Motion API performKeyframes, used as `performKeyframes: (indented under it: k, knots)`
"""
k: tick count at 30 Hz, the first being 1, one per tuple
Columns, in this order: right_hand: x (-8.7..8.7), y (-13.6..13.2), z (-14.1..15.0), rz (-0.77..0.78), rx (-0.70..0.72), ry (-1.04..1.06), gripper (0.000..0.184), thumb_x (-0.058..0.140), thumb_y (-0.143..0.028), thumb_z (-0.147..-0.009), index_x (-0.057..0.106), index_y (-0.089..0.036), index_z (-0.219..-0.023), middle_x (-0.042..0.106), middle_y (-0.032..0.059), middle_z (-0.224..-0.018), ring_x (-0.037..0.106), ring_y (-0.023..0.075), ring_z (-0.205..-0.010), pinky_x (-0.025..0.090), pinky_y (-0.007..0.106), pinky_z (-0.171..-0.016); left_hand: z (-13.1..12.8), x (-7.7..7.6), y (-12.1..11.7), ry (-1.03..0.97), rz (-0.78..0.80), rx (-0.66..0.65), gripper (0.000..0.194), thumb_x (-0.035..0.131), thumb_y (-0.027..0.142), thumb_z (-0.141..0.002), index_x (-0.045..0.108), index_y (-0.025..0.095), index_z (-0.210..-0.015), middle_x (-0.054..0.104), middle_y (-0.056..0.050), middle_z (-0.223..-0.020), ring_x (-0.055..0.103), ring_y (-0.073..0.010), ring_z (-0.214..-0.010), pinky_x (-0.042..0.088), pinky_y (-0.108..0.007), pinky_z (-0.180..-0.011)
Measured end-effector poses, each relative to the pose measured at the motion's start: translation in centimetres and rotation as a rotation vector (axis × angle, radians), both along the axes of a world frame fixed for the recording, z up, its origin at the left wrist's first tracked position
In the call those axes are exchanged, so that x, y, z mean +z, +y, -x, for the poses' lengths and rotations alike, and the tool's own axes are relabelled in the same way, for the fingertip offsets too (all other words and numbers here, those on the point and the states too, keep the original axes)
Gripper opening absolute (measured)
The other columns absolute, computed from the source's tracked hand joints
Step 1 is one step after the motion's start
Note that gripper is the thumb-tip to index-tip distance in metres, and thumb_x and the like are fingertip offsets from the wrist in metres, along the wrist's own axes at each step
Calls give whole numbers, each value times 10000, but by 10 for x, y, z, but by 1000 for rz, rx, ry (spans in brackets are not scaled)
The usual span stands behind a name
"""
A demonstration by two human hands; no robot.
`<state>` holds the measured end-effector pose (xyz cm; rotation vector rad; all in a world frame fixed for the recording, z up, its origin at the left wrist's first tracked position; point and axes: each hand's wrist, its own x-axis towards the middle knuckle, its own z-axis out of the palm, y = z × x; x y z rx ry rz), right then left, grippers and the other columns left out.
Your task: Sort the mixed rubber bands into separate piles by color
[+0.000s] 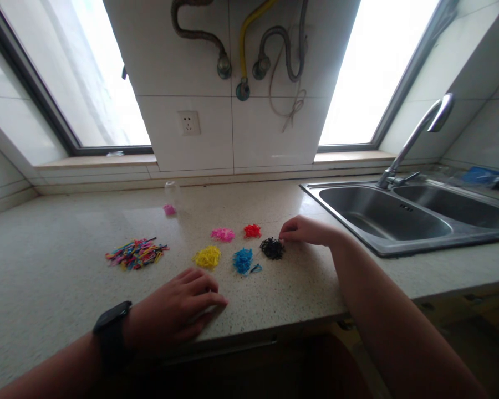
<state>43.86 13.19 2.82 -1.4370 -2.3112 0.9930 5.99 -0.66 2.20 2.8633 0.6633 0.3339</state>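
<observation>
My right hand (305, 230) is closed, its fingertips pinched together at the right edge of a pile of black rubber bands (272, 249). Whatever lies between those fingertips is hidden. My left hand (187, 305), with a dark watch on the wrist, rests near the counter's front edge, fingers apart and holding nothing visible. Just beyond it are small piles of yellow rubber bands (207, 257) and blue rubber bands (243, 260), a few blue ones lying loose. Pink rubber bands (223, 235) and red rubber bands (252, 230) form two piles farther back. At the left lies a mixed-colour heap (136, 254).
A clear bottle (172, 194) stands near the wall with a pink piece (169, 210) at its base. The double steel sink (382, 249) with its faucet (416, 138) takes up the right side of the speckled counter (58, 233). Hoses and a socket (188, 123) are on the wall.
</observation>
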Motion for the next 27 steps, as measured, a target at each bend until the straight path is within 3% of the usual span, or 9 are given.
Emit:
performKeyframes:
  k: [8, 14, 20, 24, 27]
  knots:
    - [-5, 4, -2, -45, -109, 48, 372, 653, -508, -813, 743, -159, -907, 683, 56, -728, 532, 144, -595, 398, 284, -553, -1, 2, -1, -25, -31, -2, 317, 526, 183, -935, 577, 239, -1243, 610, -78, -1099, 536, -217, -988, 458, -358, -887]
    - [-14, 13, -5, -162, -68, -43, 370, 625, -517, -825, 748, -175, -893, 715, 63, -804, 585, 181, -697, 428, 309, -632, -3, 2, -3, -28, -83, 0, 290, 524, 203, -940, 584, 231, -1222, 625, -80, -1074, 549, -215, -953, 461, -372, -872]
    - [-18, 18, -8, -180, -73, -31, 384, 612, -530, -828, 744, -176, -897, 728, 75, -840, 609, 209, -744, 449, 335, -683, 3, 6, 0, -35, -129, 13, 272, 545, 197, -927, 604, 234, -1189, 638, -73, -1066, 561, -209, -956, 469, -370, -872]
    - [-16, 17, -8, -170, -74, -26, 392, 615, -547, -819, 743, -183, -888, 734, 80, -849, 615, 224, -769, 458, 351, -706, 25, 19, 15, -114, -159, 137, 260, 525, 166, -934, 629, 238, -1162, 646, -64, -1052, 568, -197, -968, 473, -366, -876]
    - [-17, 19, -8, -156, -74, -22, 409, 617, -573, -806, 744, -190, -877, 736, 77, -839, 618, 231, -776, 463, 354, -706, 55, 27, 35, -199, -216, 333, 235, 499, 191, -959, 646, 222, -1140, 647, -67, -1039, 568, -198, -984, 472, -380, -901]
